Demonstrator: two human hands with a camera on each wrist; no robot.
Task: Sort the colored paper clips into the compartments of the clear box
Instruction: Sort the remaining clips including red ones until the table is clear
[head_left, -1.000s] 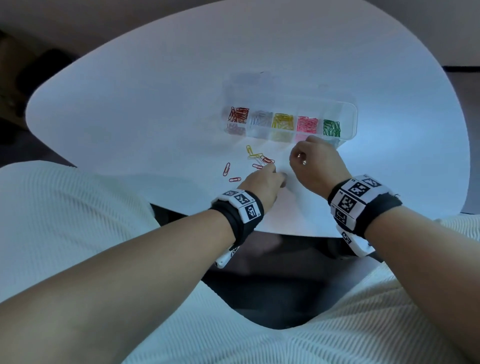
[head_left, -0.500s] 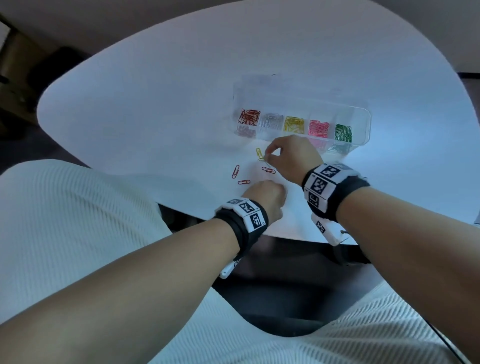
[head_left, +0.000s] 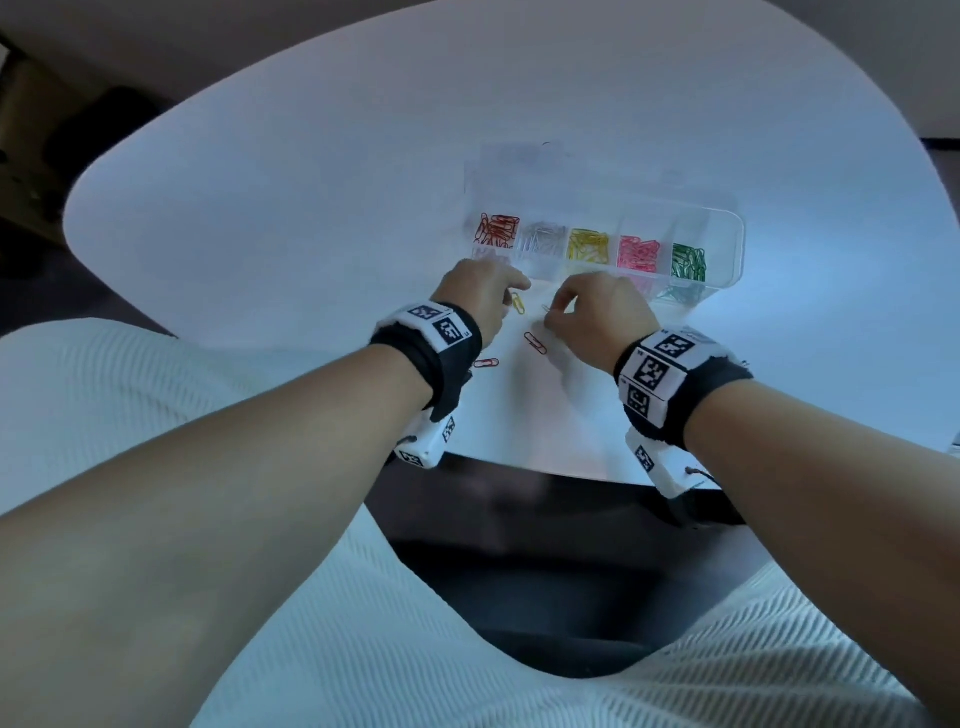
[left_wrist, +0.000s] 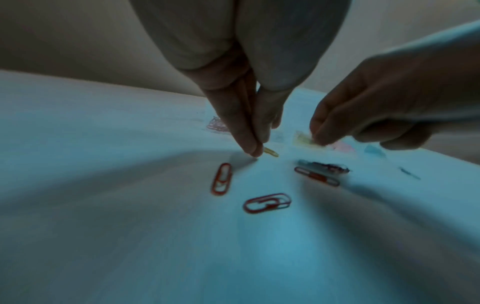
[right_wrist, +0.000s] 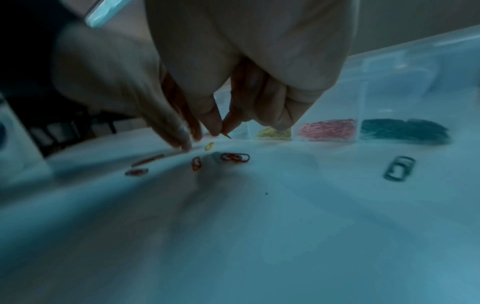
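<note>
The clear box (head_left: 727, 260) lies across the white table (head_left: 311, 208), its compartments holding red, silver, yellow, pink and green clips. Just in front of it, my left hand (head_left: 488, 296) reaches down with straight fingers (left_wrist: 246, 142) whose tips touch the table beside a yellow clip (head_left: 518, 303) (left_wrist: 271, 152). My right hand (head_left: 587, 312) pinches a thin silver clip (head_left: 545, 308) (right_wrist: 227, 135) between thumb and forefinger, just above the table. Red clips (head_left: 535, 343) (head_left: 485, 363) (left_wrist: 221, 179) lie loose near both hands.
A dark clip (right_wrist: 400, 170) lies alone on the table to the right of my right hand, in front of the box (right_wrist: 389, 82). The table's near edge (head_left: 519, 462) runs just behind my wrists, with my lap in white fabric below.
My left hand has moved forward from near the table edge to the yellow clip. My right hand has come from the box to the loose clips and pinched the silver one.
</note>
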